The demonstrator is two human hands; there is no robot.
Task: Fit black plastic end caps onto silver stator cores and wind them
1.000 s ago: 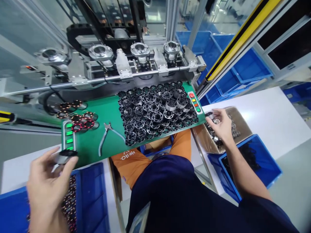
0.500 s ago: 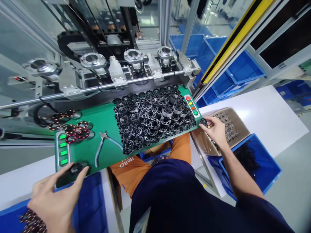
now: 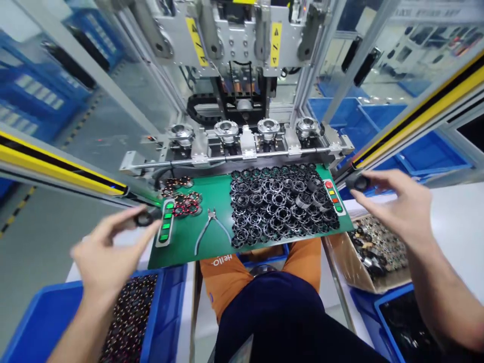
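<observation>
My left hand (image 3: 113, 244) pinches a black ring-shaped part (image 3: 145, 217) between thumb and fingers, raised beside the green table's left button strip (image 3: 165, 223). Over on the other side, my right hand (image 3: 401, 201) grips a similar black ring-shaped part (image 3: 357, 182), held up just beyond the right button panel (image 3: 334, 197). Between them, many black unwound stator cores (image 3: 282, 214) stand packed and partly stacked on the green table (image 3: 181, 252). Several copper-wound stators (image 3: 187, 204) sit at its left end. A pair of cutting pliers (image 3: 212, 217) lies with handles spread near the cores.
Behind the table, a machine rail (image 3: 234, 157) carries several metal fixtures (image 3: 227, 128). Yellow-black posts (image 3: 75, 166) flank both sides. At lower left, a blue bin (image 3: 45, 312) holds wound stators. A lined box (image 3: 340, 257) of parts and another blue bin (image 3: 385, 322) stand at right.
The view has swung left and up. Both hands have risen with their black parts: the left from the table's front left corner, the right from beside the table's right edge.
</observation>
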